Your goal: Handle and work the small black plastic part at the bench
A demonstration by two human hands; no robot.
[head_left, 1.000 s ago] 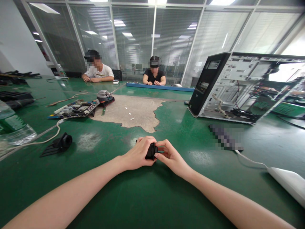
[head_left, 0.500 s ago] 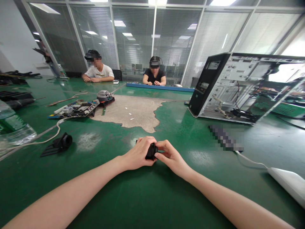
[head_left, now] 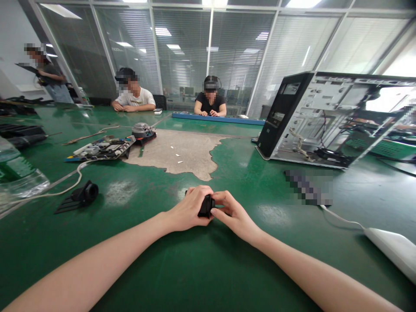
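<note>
A small black plastic part is held between my two hands just above the green tabletop; its kind does not show, as fingers cover most of it. My left hand wraps round its body from the left and above. With thumb and fingertips, my right hand pinches its right end. Off to the left lies another black plastic piece with a round opening and flat slats, touched by neither hand.
An opened computer case stands at the right. Near it are a white box-like object with a cord and a blurred dark item. A circuit board, a fan cooler and a water bottle lie left. Two people sit opposite.
A person at the far left has stepped further into view, holding a dark flat object. My hands and the black part have stayed almost still.
</note>
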